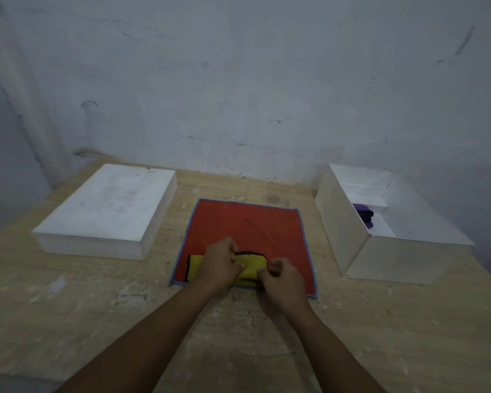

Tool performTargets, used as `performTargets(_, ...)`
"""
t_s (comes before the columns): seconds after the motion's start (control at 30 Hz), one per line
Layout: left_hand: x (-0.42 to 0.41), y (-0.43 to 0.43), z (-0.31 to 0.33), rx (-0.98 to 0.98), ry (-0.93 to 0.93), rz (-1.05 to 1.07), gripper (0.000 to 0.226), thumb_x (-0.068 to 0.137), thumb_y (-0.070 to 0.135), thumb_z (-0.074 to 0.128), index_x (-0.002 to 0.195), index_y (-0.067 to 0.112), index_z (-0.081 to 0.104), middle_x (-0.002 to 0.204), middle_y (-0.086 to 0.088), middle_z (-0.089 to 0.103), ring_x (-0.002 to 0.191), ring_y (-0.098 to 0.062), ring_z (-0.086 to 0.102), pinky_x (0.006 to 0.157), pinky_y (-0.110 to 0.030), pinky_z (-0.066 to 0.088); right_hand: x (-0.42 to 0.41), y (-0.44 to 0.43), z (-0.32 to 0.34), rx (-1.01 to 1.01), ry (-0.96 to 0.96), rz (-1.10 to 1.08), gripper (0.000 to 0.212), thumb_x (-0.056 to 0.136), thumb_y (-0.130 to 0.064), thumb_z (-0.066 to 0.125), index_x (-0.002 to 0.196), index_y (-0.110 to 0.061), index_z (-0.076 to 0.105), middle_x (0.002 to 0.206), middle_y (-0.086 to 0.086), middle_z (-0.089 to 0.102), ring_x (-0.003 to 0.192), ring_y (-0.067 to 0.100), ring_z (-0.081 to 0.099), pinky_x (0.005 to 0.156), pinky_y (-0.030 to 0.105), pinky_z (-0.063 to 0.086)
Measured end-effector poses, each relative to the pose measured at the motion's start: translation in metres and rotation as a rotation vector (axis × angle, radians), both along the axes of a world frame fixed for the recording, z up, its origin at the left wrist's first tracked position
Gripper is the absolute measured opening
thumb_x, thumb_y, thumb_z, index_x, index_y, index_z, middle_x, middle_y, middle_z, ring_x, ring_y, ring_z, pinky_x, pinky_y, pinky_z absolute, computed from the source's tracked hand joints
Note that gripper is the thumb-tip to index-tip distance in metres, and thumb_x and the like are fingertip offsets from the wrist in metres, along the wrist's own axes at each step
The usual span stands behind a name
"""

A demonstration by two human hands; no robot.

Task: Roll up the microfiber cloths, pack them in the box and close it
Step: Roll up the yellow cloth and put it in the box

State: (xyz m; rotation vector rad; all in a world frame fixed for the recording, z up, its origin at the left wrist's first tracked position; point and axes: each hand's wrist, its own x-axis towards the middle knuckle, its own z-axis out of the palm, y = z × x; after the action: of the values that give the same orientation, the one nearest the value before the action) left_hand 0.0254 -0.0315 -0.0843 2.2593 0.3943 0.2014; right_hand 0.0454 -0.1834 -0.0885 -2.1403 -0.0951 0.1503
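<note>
A yellow cloth (250,268) with black trim lies folded into a narrow strip on the near part of a flat red cloth (244,231) edged in blue. My left hand (220,263) presses on the strip's middle with fingers curled into its far edge. My right hand (282,279) pinches the strip's right end. An open white box (355,245) stands at the right; a rolled purple cloth (364,215) sits in one of its compartments. The box's white lid (108,211) rests upside-up at the left.
Everything sits on a worn wooden table (68,302) pushed against a grey-white wall (238,80). Bare table surface lies between me and the red cloth, and between the cloth and each white piece.
</note>
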Motion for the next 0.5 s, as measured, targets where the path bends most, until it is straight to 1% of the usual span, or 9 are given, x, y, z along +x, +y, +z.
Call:
performTargets(0.07, -0.001, 0.001, -0.002, -0.011, 0.029, -0.031, 0.007, 0.081, 0.007, 0.066, 0.081, 0.012, 0.062, 0.067, 0.003, 0.056, 0.075, -0.019, 0.062, 0.06, -0.021, 0.043, 0.001, 0.003, 0.002, 0.01, 0.039, 0.009, 0.035, 0.083, -0.026, 0.071, 0.112, -0.011, 0.056, 0.096, -0.002, 0.061, 0.089, 0.014, 0.057, 0.07, 0.022, 0.041)
performTargets(0.1, 0.0, 0.002, -0.004, -0.015, 0.02, -0.046, 0.006, 0.082, 0.008, 0.065, 0.08, 0.013, 0.063, 0.064, 0.005, 0.056, 0.071, -0.016, 0.061, 0.062, -0.021, 0.045, 0.002, 0.004, 0.001, 0.024, 0.055, 0.011, 0.036, 0.081, -0.026, 0.073, 0.11, -0.013, 0.056, 0.093, -0.004, 0.061, 0.086, 0.014, 0.058, 0.069, 0.024, 0.044)
performTargets(0.17, 0.001, 0.005, -0.006, -0.03, 0.014, -0.053, 0.004, 0.084, 0.016, 0.066, 0.08, 0.015, 0.066, 0.063, 0.007, 0.058, 0.066, -0.01, 0.057, 0.062, -0.021, 0.046, 0.005, 0.006, 0.0, 0.083, 0.08, 0.013, 0.038, 0.076, -0.022, 0.077, 0.106, -0.015, 0.055, 0.091, -0.002, 0.064, 0.087, 0.017, 0.063, 0.075, 0.033, 0.053)
performTargets(0.2, 0.001, 0.006, -0.004, -0.034, 0.036, -0.049, 0.013, 0.086, 0.024, 0.065, 0.08, 0.013, 0.069, 0.065, 0.004, 0.061, 0.066, -0.011, 0.059, 0.061, -0.02, 0.047, 0.005, 0.007, 0.0, 0.11, 0.081, 0.019, 0.039, 0.075, -0.02, 0.078, 0.105, -0.017, 0.055, 0.092, 0.0, 0.066, 0.089, 0.019, 0.065, 0.077, 0.035, 0.054)
performTargets(0.23, 0.002, 0.008, -0.005, -0.057, 0.04, -0.043, 0.027, 0.087, 0.033, 0.062, 0.077, 0.009, 0.07, 0.065, -0.001, 0.065, 0.067, -0.016, 0.063, 0.061, -0.023, 0.051, 0.005, 0.008, 0.001, 0.136, 0.069, 0.027, 0.039, 0.075, -0.017, 0.078, 0.105, -0.019, 0.054, 0.093, 0.0, 0.066, 0.09, 0.02, 0.065, 0.075, 0.033, 0.054)
performTargets(0.3, 0.001, 0.012, -0.005, -0.211, 0.055, -0.026, 0.051, 0.088, 0.05, 0.056, 0.071, 0.004, 0.069, 0.069, -0.014, 0.07, 0.069, -0.028, 0.069, 0.069, -0.038, 0.059, 0.003, 0.01, 0.006, 0.191, 0.018, 0.046, 0.037, 0.076, -0.014, 0.076, 0.106, -0.02, 0.054, 0.094, -0.002, 0.065, 0.088, 0.016, 0.064, 0.068, 0.022, 0.051)
performTargets(0.33, -0.001, 0.012, -0.001, -0.309, 0.069, -0.019, 0.055, 0.089, 0.053, 0.054, 0.069, 0.004, 0.07, 0.07, -0.014, 0.071, 0.069, -0.028, 0.07, 0.073, -0.042, 0.06, 0.001, 0.011, 0.009, 0.207, -0.02, 0.058, 0.035, 0.077, -0.014, 0.075, 0.106, -0.019, 0.055, 0.094, -0.004, 0.065, 0.085, 0.013, 0.063, 0.064, 0.015, 0.049)
performTargets(0.4, -0.004, 0.014, 0.004, -0.505, 0.092, 0.008, 0.054, 0.089, 0.055, 0.053, 0.072, 0.008, 0.071, 0.072, -0.009, 0.07, 0.066, -0.021, 0.068, 0.077, -0.039, 0.061, -0.002, 0.016, 0.014, 0.237, -0.106, 0.092, 0.029, 0.08, -0.016, 0.074, 0.103, -0.019, 0.057, 0.094, -0.005, 0.065, 0.083, 0.007, 0.062, 0.06, 0.01, 0.047)
performTargets(0.5, -0.01, 0.022, 0.008, -0.724, 0.117, 0.036, 0.056, 0.087, 0.059, 0.054, 0.085, 0.006, 0.071, 0.074, -0.009, 0.067, 0.062, -0.016, 0.066, 0.072, -0.033, 0.06, -0.007, 0.029, 0.017, 0.272, -0.159, 0.156, 0.022, 0.083, -0.018, 0.071, 0.1, -0.022, 0.057, 0.093, -0.008, 0.065, 0.083, 0.005, 0.063, 0.063, 0.011, 0.049)
